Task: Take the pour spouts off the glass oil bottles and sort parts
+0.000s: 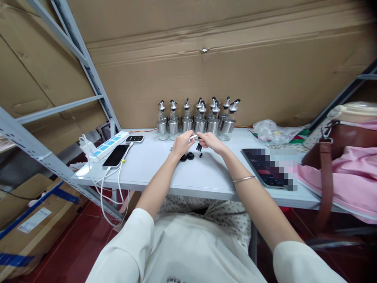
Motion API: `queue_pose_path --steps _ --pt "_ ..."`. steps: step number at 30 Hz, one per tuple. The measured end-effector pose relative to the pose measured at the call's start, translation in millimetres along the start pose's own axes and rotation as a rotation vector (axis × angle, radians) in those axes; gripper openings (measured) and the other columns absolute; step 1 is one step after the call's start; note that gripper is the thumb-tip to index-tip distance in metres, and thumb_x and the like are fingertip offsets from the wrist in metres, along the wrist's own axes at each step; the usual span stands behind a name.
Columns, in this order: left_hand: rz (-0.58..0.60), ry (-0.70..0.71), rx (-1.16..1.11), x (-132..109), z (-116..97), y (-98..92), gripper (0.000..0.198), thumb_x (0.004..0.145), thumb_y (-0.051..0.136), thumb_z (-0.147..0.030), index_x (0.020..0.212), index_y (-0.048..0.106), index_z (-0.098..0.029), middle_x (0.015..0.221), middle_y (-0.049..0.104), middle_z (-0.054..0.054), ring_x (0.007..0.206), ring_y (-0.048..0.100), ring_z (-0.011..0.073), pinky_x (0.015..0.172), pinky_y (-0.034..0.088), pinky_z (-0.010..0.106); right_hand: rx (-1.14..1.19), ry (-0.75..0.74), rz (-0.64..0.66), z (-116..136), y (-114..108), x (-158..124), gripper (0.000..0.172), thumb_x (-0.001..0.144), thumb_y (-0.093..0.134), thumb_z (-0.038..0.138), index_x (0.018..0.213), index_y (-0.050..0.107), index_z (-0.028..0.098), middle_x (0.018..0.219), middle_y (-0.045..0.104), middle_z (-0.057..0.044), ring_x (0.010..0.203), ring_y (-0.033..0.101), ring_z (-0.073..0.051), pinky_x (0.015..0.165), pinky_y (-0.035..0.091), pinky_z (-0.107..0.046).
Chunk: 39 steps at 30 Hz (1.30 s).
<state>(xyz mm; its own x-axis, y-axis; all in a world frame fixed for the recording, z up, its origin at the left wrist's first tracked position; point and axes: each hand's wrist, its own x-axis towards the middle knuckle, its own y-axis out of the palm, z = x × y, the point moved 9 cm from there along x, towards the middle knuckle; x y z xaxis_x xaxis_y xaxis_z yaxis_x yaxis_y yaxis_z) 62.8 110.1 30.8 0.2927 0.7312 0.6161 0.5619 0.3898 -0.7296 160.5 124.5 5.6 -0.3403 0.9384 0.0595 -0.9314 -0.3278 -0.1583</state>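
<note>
Clamped in the grip of the left hand (pixel 182 144), the silvery part (pixel 193 136) reaches toward the right hand (pixel 210 142); whether that grip is clamped too, I cannot tell. Black caps (pixel 190 156) lie near, on the worktop (pixel 212 175).

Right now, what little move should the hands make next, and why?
Perhaps steady the small pale piece with the left hand, so the right hand can work at its end: both hands meet there, with black parts on the table nearby.

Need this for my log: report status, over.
Left hand holding small pale part, right hand at its end. Black round pieces nearby on tabletop. Glass pourer bottles standing just beyond.
</note>
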Motion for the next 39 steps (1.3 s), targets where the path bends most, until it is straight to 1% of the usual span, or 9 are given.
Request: queue_pose_path --steps 3,6,11,15,17,21,24,32,39 --pt "-0.053 -0.055 -0.015 -0.3 8.5 -8.3 0.003 0.085 0.052 -0.020 0.084 0.054 -0.018 0.084 0.064 0.003 0.075 0.058 0.0140 0.067 0.036 0.023 -0.125 0.065 0.165 -7.1 0.2 -6.3 0.047 0.064 0.074 0.055 0.057 0.051 0.014 0.046 0.033 0.009 0.045 0.027 -0.003 0.044 0.022 -0.021" --pt "-0.082 -0.091 -0.018 -0.6 15.1 -14.5 0.003 0.085 0.052 -0.019 0.082 0.054 -0.018 0.081 0.063 0.002 0.073 0.057 0.0136 0.067 0.036 0.023 -0.214 0.129 0.180 -15.3 -10.2 -8.6 0.039 0.067 0.075 0.048 0.068 0.064 0.010 0.044 0.038 0.008 0.045 0.032 -0.004 0.045 0.027 -0.020" --pt "-0.096 -0.119 -0.014 -0.2 21.0 -17.8 0.004 0.084 0.052 -0.019 0.082 0.055 -0.018 0.078 0.062 0.002 0.072 0.057 0.0139 0.065 0.036 0.023 -0.353 0.263 0.100 -28.8 -26.3 -9.1 0.022 0.083 0.062 0.026 0.067 0.064 0.011 0.054 0.056 0.001 0.049 0.049 -0.007 0.049 0.037 -0.020" --pt "-0.098 -0.121 -0.010 0.2 20.3 -18.0 0.004 0.083 0.052 -0.018 0.080 0.055 -0.018 0.078 0.063 0.002 0.071 0.056 0.0141 0.065 0.036 0.023 -0.610 0.236 0.091 -28.0 -34.2 -8.2 0.029 0.085 0.058 0.022 0.057 0.058 0.013 0.041 0.046 0.005 0.038 0.039 -0.006 0.044 0.033 -0.021" --pt "-0.098 -0.125 -0.007 0.1 19.8 -18.3 0.004 0.082 0.052 -0.017 0.080 0.054 -0.018 0.077 0.063 0.003 0.070 0.056 0.0144 0.065 0.035 0.024 -0.658 0.227 0.125 -29.4 -34.1 -8.1 0.026 0.083 0.059 0.021 0.058 0.060 0.013 0.041 0.045 0.005 0.038 0.038 -0.006 0.044 0.032 -0.021" --pt "-0.101 -0.128 -0.005 -0.1 19.5 -19.2 0.004 0.082 0.052 -0.018 0.079 0.054 -0.019 0.077 0.063 0.002 0.069 0.056 0.0144 0.065 0.035 0.024 -0.633 0.282 0.186 -37.8 -29.9 -10.2 0.015 0.076 0.065 0.017 0.062 0.062 0.013 0.051 0.057 0.002 0.044 0.048 -0.007 0.045 0.036 -0.020" --pt "-0.095 -0.132 -0.003 -0.2 19.8 -18.9 0.004 0.082 0.051 -0.018 0.079 0.054 -0.019 0.076 0.063 0.002 0.069 0.056 0.0143 0.064 0.035 0.024 -0.622 0.269 0.195 -36.2 -24.1 -10.9 0.016 0.072 0.070 0.020 0.061 0.061 0.014 0.052 0.058 0.002 0.044 0.048 -0.006 0.045 0.037 -0.019" --pt "-0.104 -0.122 -0.010 -0.2 21.1 -17.2 0.004 0.081 0.052 -0.018 0.078 0.053 -0.019 0.074 0.062 0.002 0.068 0.056 0.0149 0.063 0.034 0.025 -0.555 0.344 0.195 -35.7 -19.0 -16.8 0.026 0.084 0.062 0.027 0.063 0.062 0.011 0.058 0.067 -0.006 0.048 0.060 -0.010 0.047 0.043 -0.020" --pt "-0.085 -0.131 0.006 0.2 20.8 -16.1 0.003 0.081 0.052 -0.018 0.079 0.054 -0.020 0.076 0.064 0.002 0.069 0.057 0.0155 0.063 0.035 0.025 -0.400 0.389 0.241 -43.6 -7.5 -18.9 0.023 0.087 0.060 0.024 0.067 0.053 0.013 0.053 0.065 -0.003 0.046 0.062 -0.011 0.048 0.050 -0.021"
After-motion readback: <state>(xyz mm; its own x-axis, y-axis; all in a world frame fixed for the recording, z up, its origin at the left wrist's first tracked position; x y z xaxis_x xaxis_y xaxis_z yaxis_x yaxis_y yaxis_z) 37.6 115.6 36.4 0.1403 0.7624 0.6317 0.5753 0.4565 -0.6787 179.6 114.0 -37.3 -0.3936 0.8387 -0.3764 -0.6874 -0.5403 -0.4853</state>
